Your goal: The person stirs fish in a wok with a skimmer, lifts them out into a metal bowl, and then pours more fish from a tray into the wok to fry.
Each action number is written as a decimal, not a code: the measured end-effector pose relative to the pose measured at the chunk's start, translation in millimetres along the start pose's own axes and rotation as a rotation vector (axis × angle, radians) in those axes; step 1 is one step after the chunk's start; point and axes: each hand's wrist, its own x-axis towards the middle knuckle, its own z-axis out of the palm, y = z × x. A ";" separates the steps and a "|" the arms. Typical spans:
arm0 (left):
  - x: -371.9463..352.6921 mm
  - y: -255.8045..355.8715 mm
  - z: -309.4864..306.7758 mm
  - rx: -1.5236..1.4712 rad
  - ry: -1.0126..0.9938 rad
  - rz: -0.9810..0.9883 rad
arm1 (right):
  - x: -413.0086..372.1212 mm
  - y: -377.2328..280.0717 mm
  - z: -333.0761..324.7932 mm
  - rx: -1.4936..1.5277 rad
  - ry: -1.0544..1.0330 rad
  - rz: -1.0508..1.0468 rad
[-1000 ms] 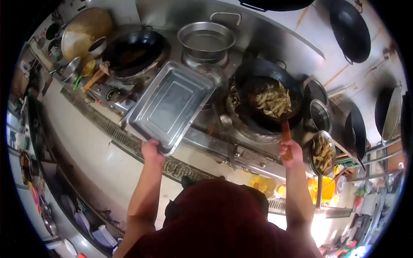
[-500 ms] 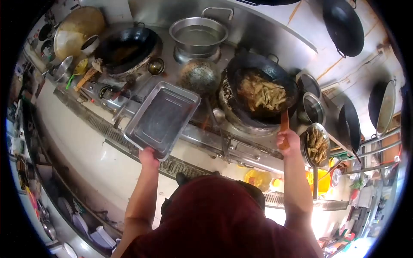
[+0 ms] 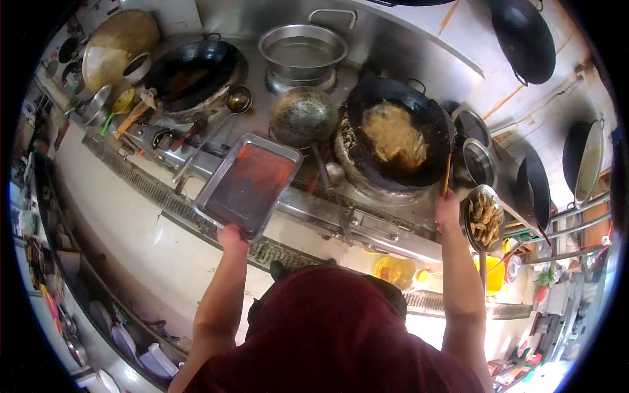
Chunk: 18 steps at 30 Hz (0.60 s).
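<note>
At the near rim of the wok (image 3: 400, 134), the right hand (image 3: 447, 211) has its fingers closed round the wooden handle (image 3: 446, 178). The food (image 3: 393, 134) inside, distinct strips half a second ago, is now a blurred yellow mass. Left of the wok, the left hand (image 3: 232, 237) clamps its fingers on the near corner of the metal tray (image 3: 247, 183), which has gone from silver to reddish.
</note>
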 end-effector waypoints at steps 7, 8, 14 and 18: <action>14.1 -19.8 3.3 0.071 0.008 0.018 | -23.7 -22.0 -12.2 -0.308 0.076 -0.166; 14.1 -21.8 5.9 0.074 0.006 0.015 | -21.7 -20.6 -15.8 -0.280 0.037 -0.193; 17.5 -33.0 25.1 -0.001 -0.025 0.006 | -25.8 -23.9 -22.3 -0.286 -0.002 -0.105; 25.4 -40.1 38.4 0.055 0.067 -0.012 | -26.5 -8.5 -18.1 -0.202 0.031 -0.131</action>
